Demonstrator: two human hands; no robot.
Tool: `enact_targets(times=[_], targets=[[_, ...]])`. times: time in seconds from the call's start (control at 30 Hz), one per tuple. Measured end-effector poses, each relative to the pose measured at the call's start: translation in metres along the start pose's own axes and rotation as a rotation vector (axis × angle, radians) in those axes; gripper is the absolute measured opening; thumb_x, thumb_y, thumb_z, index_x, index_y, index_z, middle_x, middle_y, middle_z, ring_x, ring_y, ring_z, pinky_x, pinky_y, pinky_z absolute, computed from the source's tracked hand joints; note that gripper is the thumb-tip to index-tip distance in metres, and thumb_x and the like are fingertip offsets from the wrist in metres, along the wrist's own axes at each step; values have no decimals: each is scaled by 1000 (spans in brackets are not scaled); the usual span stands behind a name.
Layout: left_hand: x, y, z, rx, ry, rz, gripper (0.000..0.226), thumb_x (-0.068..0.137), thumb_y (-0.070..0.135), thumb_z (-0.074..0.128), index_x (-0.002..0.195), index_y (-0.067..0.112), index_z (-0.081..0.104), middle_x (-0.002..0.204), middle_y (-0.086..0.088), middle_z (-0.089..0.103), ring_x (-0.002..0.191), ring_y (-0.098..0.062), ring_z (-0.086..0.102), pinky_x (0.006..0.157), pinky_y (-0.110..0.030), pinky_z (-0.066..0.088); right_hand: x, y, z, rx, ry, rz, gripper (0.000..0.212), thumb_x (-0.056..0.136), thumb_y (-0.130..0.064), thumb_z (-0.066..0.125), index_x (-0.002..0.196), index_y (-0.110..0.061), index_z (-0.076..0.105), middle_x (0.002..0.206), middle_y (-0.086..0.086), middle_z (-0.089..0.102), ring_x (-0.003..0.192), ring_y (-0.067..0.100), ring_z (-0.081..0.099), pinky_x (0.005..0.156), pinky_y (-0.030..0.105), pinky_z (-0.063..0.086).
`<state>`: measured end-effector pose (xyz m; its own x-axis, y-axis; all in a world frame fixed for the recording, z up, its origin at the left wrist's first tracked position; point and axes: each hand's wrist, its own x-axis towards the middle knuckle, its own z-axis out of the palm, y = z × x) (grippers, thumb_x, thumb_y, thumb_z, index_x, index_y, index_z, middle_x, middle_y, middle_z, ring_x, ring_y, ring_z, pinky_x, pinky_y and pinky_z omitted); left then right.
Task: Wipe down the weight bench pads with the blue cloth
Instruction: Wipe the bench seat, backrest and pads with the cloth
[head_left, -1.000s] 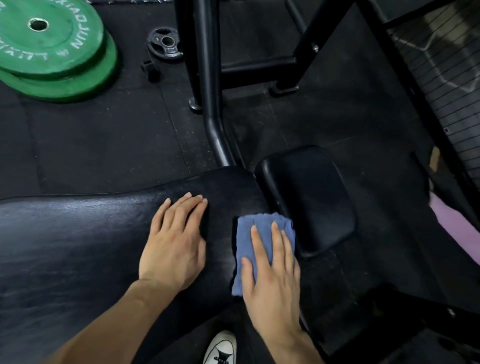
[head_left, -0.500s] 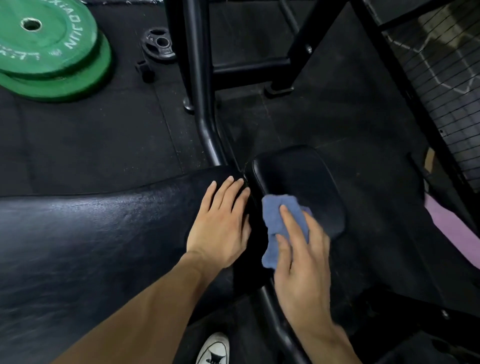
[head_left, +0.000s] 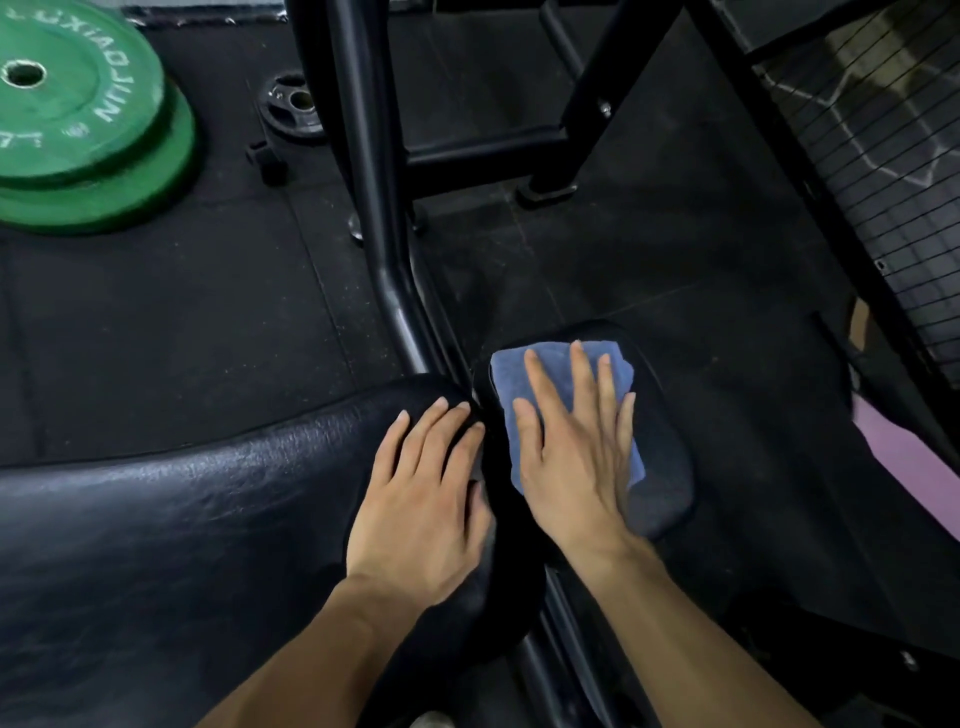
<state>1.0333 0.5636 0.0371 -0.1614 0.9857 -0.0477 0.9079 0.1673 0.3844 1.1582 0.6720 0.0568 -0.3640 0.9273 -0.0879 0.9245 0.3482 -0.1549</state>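
While flat, right hand (head_left: 574, 457) presses blue cloth (head_left: 558, 364)

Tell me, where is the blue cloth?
In the head view, the blue cloth lies right of centre on the small seat pad, pressed flat under the right hand.

Dim gym light (soft glare), edges warped.

My left hand (head_left: 421, 499) rests on the long pad (head_left: 182, 519); just right, my right hand (head_left: 576, 457) lies on the cloth (head_left: 506, 374) atop the small pad (head_left: 667, 483).
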Motion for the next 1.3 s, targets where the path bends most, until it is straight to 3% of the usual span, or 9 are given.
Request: enact_targets(times=[0.27,0.43,0.57,0.67,0.87,0.97,1.07,1.2,1.3], targets=[[0,1,-1,-11,-16,-10,56,98,38,43,148,14,52,159,-4,44,155,-21,28,125,-51,24,7,-6,21,-158,63,39,62,106,-53,27,163,-30,20,171,16,16,159,34,9,124,64,14],[1,1,-1,-19,-13,-13,58,95,38,46,148,15,53,160,-4,43,155,-22,28,126,-51,24,41,-15,15,-170,-47,143,64,101,-59,14,162,-41,17,173,13,5,159,36,-2,123,68,7],[1,-1,-1,-25,-20,1,60,93,39,46,148,15,51,161,-5,42,155,-23,27,126,-51,22,88,-29,7,-89,-132,306,54,102,-57,25,152,-44,39,173,9,5,158,37,-9,121,70,-4],[1,-1,-1,-27,-17,2,59,94,39,46,148,15,52,160,-5,43,155,-23,28,126,-51,23,84,-29,8,-114,-88,231,52,102,-56,22,147,-46,47,173,6,13,159,35,-7,121,70,-3],[1,0,-2,-23,-13,-3,57,95,38,46,147,14,53,159,-5,44,155,-23,28,126,-51,23,8,-7,16,-123,-37,-33,56,105,-49,19,161,-47,11,174,8,4,160,33,-5,123,68,9],[1,0,-2,-20,-20,-4,57,96,37,45,147,14,53,160,-5,44,155,-22,28,126,-51,23,-50,15,16,-149,-20,-48,60,105,-45,24,163,-39,10,173,9,6,160,32,1,123,65,17],[0,0,-2,-16,-19,-9,57,97,38,43,148,15,52,160,-4,44,155,-22,28,126,-51,23,-64,27,14,-143,-40,40,60,105,-51,23,163,-39,13,173,8,8,160,30,2,124,64,16],[1,0,-2,-14,-19,-10,58,96,38,41,148,15,52,160,-5,43,155,-22,28,126,-51,23,1,18,13,-97,-51,273,63,99,-60,7,161,-48,0,174,3,-2,160,28,-9,125,65,1],[1,0,-1,-26,-6,-9,58,95,37,44,148,15,53,160,-4,43,155,-23,28,126,-51,22,47,27,7,-53,-35,368,61,102,-57,14,160,-49,-2,174,4,0,160,31,-8,124,66,-1]])
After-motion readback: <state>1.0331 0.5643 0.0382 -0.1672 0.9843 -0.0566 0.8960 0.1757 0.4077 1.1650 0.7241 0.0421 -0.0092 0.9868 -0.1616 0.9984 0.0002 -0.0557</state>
